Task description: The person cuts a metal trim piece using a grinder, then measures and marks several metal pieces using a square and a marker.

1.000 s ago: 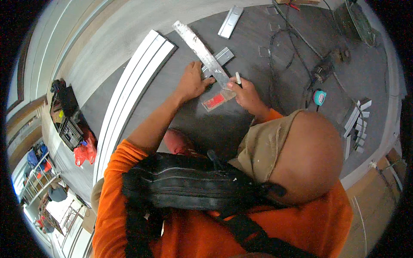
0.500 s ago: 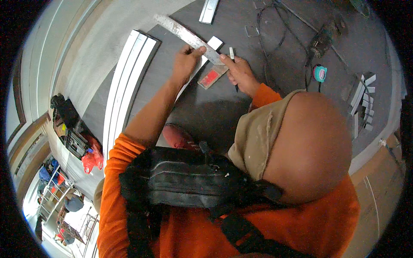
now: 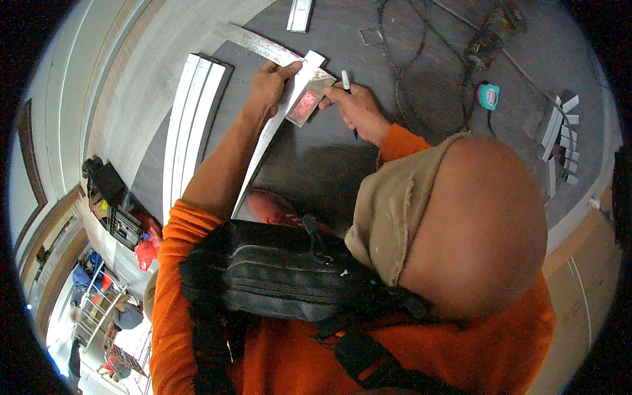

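Step in hand — marking. Left hand (image 3: pixel 268 85) fingers pin metal profile (image 3: pixel 276 125) on dark floor (image 3: pixel 408 39); right hand (image 3: pixel 359 108) fingers grip marker (image 3: pixel 345 80) beside red-faced square (image 3: pixel 306 104). Next move likely needs steady pen line — profile held still.

Orange sleeves (image 3: pixel 184 230), tan cap (image 3: pixel 401 197), black bag (image 3: pixel 276 270)
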Available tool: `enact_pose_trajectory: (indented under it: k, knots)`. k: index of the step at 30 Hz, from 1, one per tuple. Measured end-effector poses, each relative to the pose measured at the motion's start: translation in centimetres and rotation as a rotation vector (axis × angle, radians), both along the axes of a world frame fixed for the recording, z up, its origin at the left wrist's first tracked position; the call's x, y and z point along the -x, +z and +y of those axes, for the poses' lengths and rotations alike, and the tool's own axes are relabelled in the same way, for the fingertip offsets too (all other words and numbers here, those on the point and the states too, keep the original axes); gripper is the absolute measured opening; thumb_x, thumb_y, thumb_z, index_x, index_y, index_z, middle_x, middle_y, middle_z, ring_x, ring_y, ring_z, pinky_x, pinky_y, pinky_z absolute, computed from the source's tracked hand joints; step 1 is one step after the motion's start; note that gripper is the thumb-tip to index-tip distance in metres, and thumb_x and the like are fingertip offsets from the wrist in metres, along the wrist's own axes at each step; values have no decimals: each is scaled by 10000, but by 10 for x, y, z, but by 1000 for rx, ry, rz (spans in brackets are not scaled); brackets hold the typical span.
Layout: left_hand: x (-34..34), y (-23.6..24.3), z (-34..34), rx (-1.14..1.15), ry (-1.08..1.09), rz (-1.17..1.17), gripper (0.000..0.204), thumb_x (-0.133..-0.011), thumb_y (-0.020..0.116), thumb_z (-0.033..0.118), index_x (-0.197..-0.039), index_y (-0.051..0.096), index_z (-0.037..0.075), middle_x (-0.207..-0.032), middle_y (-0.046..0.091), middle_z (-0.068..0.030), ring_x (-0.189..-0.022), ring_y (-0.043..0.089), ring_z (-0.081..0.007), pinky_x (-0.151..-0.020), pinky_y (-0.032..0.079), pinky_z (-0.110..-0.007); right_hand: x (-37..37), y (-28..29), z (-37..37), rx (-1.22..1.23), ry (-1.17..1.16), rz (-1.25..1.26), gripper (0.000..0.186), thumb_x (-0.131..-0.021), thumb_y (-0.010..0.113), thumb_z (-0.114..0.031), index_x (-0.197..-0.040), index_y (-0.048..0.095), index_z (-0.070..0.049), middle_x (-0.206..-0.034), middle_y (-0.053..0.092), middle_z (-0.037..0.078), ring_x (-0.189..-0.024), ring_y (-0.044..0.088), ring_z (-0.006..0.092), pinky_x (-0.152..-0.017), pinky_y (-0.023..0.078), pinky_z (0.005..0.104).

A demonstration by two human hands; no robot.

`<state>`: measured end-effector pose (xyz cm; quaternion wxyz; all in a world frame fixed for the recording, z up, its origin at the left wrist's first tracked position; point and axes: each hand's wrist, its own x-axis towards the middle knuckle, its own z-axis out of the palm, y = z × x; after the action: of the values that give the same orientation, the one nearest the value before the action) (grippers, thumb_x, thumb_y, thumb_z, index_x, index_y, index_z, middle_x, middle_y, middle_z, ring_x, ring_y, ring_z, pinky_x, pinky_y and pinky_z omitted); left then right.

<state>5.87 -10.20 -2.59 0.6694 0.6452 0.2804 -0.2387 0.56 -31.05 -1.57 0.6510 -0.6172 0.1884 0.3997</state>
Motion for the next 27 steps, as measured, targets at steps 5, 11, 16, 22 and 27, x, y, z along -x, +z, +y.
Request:
enact_pose_trajectory:
  k: [5, 11, 16, 22, 27]
  knots:
    - [-3, 5, -5, 51, 23, 25, 303, -872, 767, 142, -1080, 635, -35, -986, 706, -129, -836, 673, -203, -767, 547, -326, 7, -6, -1, -111, -118, -35, 321, -984, 590, -325, -1074, 638, -21, -821, 669, 36, -430, 364, 50, -365, 284, 240]
    - [-6, -1, -2, 8, -4, 34, 297, -875, 764, 134, -1079, 636, -41, -990, 707, -135, -836, 676, -200, -760, 548, -313, 4, -2, -2, -65, -88, -9, 322, -983, 592, -335, -1076, 641, -31, -829, 666, 28, -424, 350, 48, -367, 282, 241]
    - [-5, -6, 5, 95, -14, -9, 331, -861, 784, 160, -1065, 642, -60, -996, 708, -144, -834, 672, -204, -771, 539, -322, 5, -9, -2, -113, -68, -35, 344, -972, 600, -377, -1033, 663, -44, -798, 652, 11, -429, 344, 56, -374, 278, 248]
    - [-7, 3, -1, -62, -61, 17, 384, -864, 783, 192, -1076, 642, -95, -979, 712, -148, -814, 672, -198, -763, 540, -323, -14, -3, -31, 272, -42, -358, 408, -1002, 531, -402, -943, 717, -45, -801, 662, 33, -573, 517, 126, -514, 400, 296]
    - [-8, 29, -9, -41, -59, 52, 326, -887, 755, 157, -1091, 649, -75, -1007, 714, -158, -836, 683, -205, -772, 550, -325, -52, 38, -36, 221, -126, -623, 427, -989, 538, -431, -963, 740, -56, -894, 720, 118, -803, 668, 206, -740, 529, 351]
